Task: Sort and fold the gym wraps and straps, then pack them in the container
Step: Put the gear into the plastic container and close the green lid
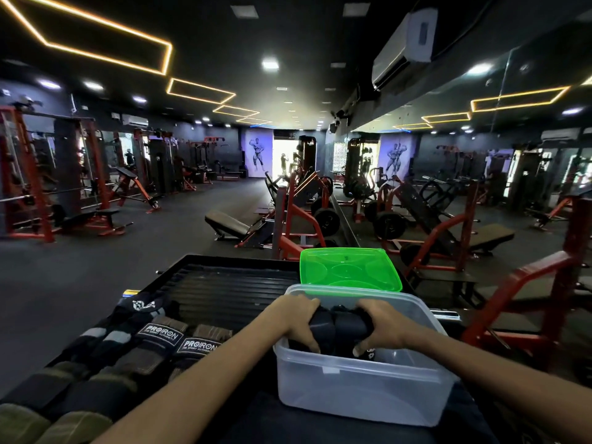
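Note:
A clear plastic container (358,389) stands on a dark padded bench in front of me. Both hands hold a folded dark wrap bundle (339,325) just inside the container's top opening. My left hand (299,318) grips its left end, my right hand (382,325) its right end, fingers curled over it. More dark fabric lies lower in the container. Several folded wraps and straps (134,344), some labelled PROIRON, lie in a row on the bench to the left.
A green lid (349,269) lies just behind the container. The ribbed black platform (230,283) stretches behind the wraps. Red gym machines (528,293) stand close at the right, benches and racks further off across the dark floor.

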`<state>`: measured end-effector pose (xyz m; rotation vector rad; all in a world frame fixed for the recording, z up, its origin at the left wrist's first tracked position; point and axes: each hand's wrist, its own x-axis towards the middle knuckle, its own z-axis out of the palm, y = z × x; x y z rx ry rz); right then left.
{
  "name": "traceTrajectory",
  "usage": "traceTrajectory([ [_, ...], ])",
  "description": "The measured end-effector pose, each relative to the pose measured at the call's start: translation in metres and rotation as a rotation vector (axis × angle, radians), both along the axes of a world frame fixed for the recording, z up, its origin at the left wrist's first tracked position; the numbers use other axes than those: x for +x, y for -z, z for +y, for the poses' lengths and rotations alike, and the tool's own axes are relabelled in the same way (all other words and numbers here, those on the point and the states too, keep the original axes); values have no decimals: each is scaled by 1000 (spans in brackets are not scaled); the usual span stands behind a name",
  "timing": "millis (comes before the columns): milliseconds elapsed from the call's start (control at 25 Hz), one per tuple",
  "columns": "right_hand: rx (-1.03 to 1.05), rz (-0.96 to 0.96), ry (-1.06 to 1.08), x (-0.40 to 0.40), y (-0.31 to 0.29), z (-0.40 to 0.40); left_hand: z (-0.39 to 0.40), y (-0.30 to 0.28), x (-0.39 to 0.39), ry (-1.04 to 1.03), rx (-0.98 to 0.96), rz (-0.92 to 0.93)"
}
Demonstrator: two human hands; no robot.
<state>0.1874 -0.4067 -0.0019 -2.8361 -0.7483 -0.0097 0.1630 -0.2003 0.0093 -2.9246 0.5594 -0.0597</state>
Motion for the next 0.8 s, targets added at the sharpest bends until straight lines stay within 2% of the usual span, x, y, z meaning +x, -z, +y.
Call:
traceTrajectory([
  [120, -85, -80, 45, -5, 7, 2, -1, 1, -4, 14, 163, -195],
  [200, -145, -94, 105, -6, 9, 4, -2, 1, -5, 8, 181, -235],
  [320, -59, -6, 73, -4, 9, 1, -5, -1, -9, 9, 130, -204],
  [440, -6, 29, -16, -3, 6, -8, -5, -2, -9, -21, -18, -63],
  [560, -30, 26, -60, -4, 5, -13, -6, -1, -7, -18, -35, -26],
  [640, -117, -9, -93, -3, 8, -10, -7, 1, -5, 14, -2, -77],
  [800, -377, -211, -49, -10, 9, 4, -5, 4, -3, 40, 26, -130],
])
